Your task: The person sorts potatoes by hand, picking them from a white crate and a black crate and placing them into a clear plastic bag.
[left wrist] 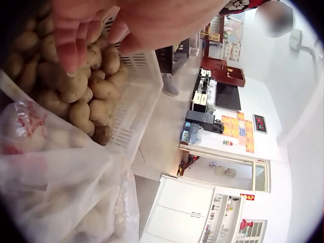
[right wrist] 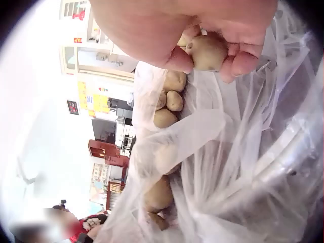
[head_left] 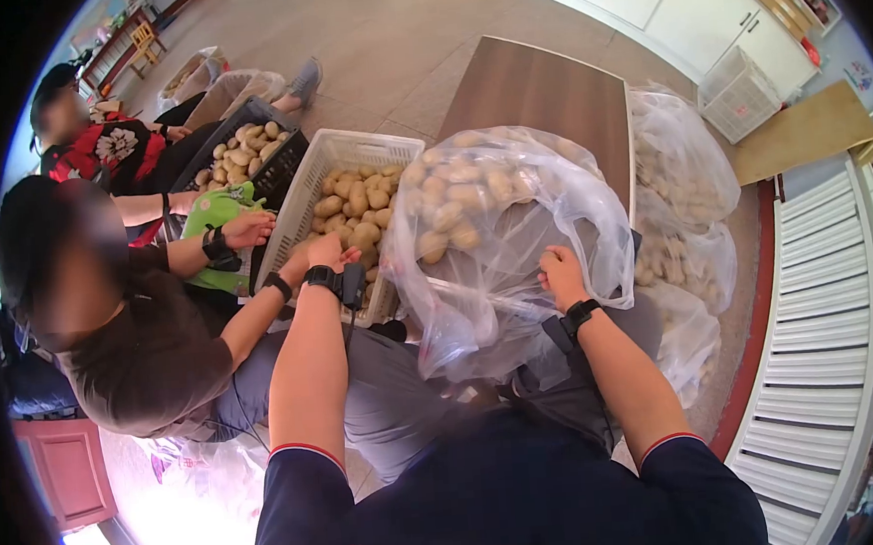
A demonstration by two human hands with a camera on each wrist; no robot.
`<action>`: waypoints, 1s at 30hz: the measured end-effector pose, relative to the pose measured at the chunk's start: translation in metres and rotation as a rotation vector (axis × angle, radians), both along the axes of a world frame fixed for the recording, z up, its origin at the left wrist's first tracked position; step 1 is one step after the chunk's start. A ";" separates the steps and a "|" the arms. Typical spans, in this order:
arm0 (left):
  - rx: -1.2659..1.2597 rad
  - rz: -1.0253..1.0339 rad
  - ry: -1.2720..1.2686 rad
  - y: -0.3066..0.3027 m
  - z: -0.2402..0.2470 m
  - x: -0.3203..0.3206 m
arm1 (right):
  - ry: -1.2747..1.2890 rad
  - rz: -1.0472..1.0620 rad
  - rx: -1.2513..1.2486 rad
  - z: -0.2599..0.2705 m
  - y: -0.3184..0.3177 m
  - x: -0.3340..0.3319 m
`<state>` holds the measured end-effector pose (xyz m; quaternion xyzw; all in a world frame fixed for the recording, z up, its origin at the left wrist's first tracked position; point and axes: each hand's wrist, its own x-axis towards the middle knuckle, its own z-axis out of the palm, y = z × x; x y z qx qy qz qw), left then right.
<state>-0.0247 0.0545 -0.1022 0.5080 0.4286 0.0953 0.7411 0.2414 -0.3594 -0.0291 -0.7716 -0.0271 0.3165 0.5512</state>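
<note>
Potatoes (left wrist: pixel 76 109) fill the white crate (head_left: pixel 291 206) beneath the left hand (head_left: pixel 325 250), whose fingers hang loose and hold nothing. At the clear bag (head_left: pixel 516 268), the right hand (head_left: pixel 561 273) pinches one potato (right wrist: pixel 207 50); the bag's film blurs its contents.

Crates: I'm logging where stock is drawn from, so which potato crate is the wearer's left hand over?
The white crate, beside the clear bag; the left hand hangs over its potatoes. The black crate lies farther off, beyond it.
</note>
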 end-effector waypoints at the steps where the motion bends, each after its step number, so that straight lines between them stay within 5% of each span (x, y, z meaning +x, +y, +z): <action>1: -0.145 0.238 0.049 -0.015 0.028 0.012 | 0.029 -0.025 0.064 0.003 0.002 -0.002; 2: -0.290 0.476 0.096 -0.030 0.052 0.022 | 0.058 -0.050 0.128 0.005 0.003 -0.003; 3: -0.289 0.480 0.097 -0.042 0.066 0.028 | 0.060 -0.046 0.128 0.005 0.006 -0.003; 5: -0.082 0.342 0.009 -0.062 0.088 0.037 | 0.065 -0.089 0.221 0.004 0.011 -0.005; 12: -0.113 -0.017 -0.110 -0.103 0.135 0.059 | 0.256 0.090 0.302 0.058 0.065 -0.029; 19: -0.246 -0.294 -0.069 -0.144 0.169 0.075 | 0.087 0.536 0.187 0.094 0.120 -0.072; 25: -0.225 -0.226 -0.080 -0.129 0.144 0.074 | -0.059 0.568 0.255 0.066 0.109 -0.072; 27: -0.177 -0.132 -0.062 -0.121 0.143 0.072 | -0.418 0.704 -0.114 0.058 0.092 -0.065; 30: -0.141 0.079 -0.023 -0.105 0.131 0.066 | -0.499 0.747 -0.432 0.041 0.061 -0.069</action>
